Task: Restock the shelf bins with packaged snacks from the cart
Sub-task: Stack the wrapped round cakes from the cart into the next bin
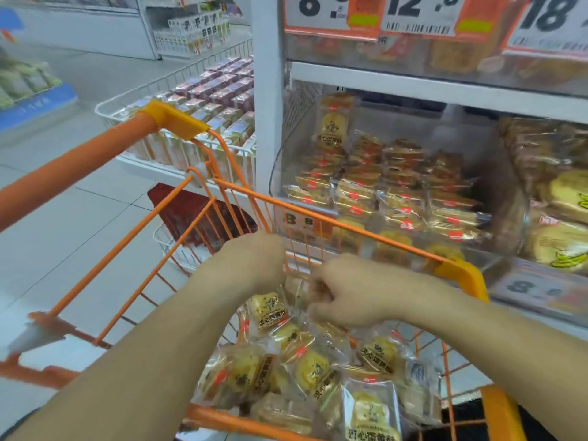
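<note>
Both hands over orange cart (350,222): left hand (254,254) fingers hidden, grip unclear; right hand (340,291) curled, pinching snack packets (305,361) heaped in near basket. Shelf bin (381,186) far right, part full.

Big price signs (420,14) hung far up on the right. A white wire basket (178,100) of boxes sat far left. The floor (63,218) had pale tiles.
</note>
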A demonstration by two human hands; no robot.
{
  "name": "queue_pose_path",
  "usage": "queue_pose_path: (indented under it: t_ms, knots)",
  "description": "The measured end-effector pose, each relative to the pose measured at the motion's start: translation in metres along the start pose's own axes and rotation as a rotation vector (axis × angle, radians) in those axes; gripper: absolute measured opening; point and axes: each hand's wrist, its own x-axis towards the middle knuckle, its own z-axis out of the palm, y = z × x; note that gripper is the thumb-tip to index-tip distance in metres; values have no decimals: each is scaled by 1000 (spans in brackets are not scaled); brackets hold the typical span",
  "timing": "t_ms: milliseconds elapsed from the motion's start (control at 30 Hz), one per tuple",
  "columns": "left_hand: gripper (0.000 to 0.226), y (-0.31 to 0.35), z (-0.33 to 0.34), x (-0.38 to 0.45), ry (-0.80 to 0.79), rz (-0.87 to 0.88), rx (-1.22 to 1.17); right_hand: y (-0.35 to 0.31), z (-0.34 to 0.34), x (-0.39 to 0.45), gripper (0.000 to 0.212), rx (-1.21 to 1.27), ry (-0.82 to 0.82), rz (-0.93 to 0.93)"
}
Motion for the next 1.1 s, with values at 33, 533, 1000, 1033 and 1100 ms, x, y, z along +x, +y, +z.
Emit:
queue_pose_path:
  t_ms: [33,533,1000,1033,1100]
  knots:
    - [12,-3,10,6,-95,-25,28,-1,15,5,34,-64,-103,2]
    - [41,-14,42,30,-125,-84,120,0,55,27,15,-128,-205,-205]
    - [11,-18,-3,-4,-163,131,-351,52,-20,-13,18,681,3,-345]
    - [11,-19,-5,-9,-161,159,-468,58,-25,-16,21,785,33,-370]
    - [19,-18,-11,-18,-180,183,-690,66,-30,-18,33,981,75,-415]
